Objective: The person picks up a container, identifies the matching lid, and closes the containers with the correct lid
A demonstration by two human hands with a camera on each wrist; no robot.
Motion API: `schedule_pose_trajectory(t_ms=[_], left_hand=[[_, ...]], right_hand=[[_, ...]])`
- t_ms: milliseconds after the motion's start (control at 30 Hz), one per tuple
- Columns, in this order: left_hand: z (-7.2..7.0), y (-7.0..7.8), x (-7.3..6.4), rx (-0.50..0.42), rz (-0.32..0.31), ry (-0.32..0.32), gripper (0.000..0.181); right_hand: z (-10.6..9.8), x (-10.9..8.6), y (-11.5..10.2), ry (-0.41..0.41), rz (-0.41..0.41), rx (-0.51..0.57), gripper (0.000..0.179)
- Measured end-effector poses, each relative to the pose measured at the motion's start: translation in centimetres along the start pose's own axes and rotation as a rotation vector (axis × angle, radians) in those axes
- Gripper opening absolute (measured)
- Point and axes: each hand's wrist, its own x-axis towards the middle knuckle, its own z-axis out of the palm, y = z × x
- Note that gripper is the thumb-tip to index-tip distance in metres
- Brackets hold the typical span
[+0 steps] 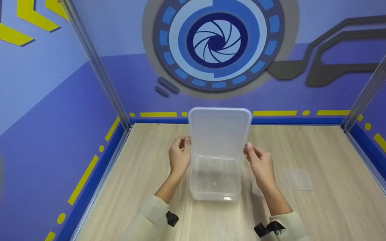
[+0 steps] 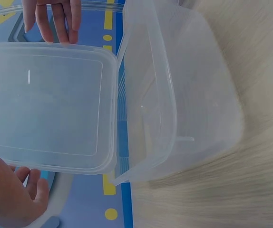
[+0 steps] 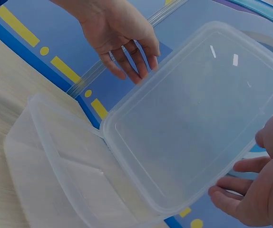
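Note:
A translucent plastic lid stands nearly upright over the back of a clear rectangular food container. The container sits on the table, its top uncovered. My left hand holds the lid by its left edge, fingertips right at the rim. On the opposite edge my right hand holds it with thumb and fingers. Seen from the left wrist, the lower rim of the lid is close beside the rim of the container. The right wrist view has both hands at the lid's long sides.
A small clear square lid lies on the wooden table to the right. Another clear piece is partly hidden behind my right wrist. Printed panels and metal posts enclose the table at the back and sides.

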Motion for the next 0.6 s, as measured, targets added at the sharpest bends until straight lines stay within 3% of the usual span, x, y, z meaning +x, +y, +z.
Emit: schedule_pose_trajectory(t_ms=[167,333,600], left_hand=[[-0.06,-0.08,0.00,-0.006,-0.004,-0.005,0.019],[-0.12,-0.03,0.00,-0.005,-0.013,-0.009,0.020],[-0.16,0.11,-0.13,-0.011,0.024,-0.005,0.020]], right_hand=[[0.12,-0.01,-0.04,0.005,0.004,0.007,0.066],[0.19,0.06,-0.03,0.001,0.000,0.017,0.065],[0.25,0.25,-0.42,-0.005,0.010,0.023,0.063]])
